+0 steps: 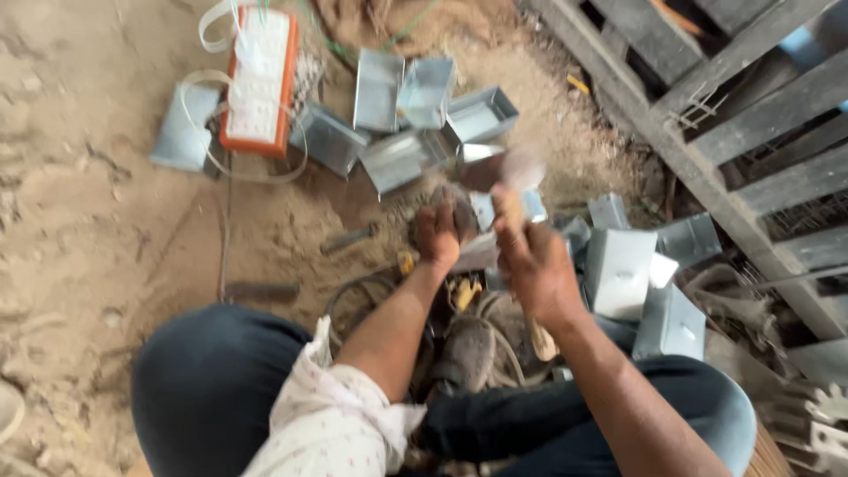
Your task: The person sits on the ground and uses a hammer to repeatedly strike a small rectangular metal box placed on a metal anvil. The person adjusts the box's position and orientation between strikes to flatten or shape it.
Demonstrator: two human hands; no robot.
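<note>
- Right hand (537, 265) clenched around wooden hammer handle (517, 256); hammer head (521, 168) blurred.
- Left hand (439, 234) grasps a dark piece (455, 212), hard to identify.
- Metal boxes (424, 124) lie far on the floor.

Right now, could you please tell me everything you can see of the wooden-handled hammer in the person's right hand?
The wooden-handled hammer is gripped around its pale handle by the right hand, raised over the work and blurred. Its head, near the top, looks rounded and greyish, though its shape cannot be made out. The handle runs down through the fist, and its worn butt sticks out below the wrist. It hangs beside the left hand, which presses a folded grey sheet-metal piece down. Whether the head touches any metal cannot be told.
</note>
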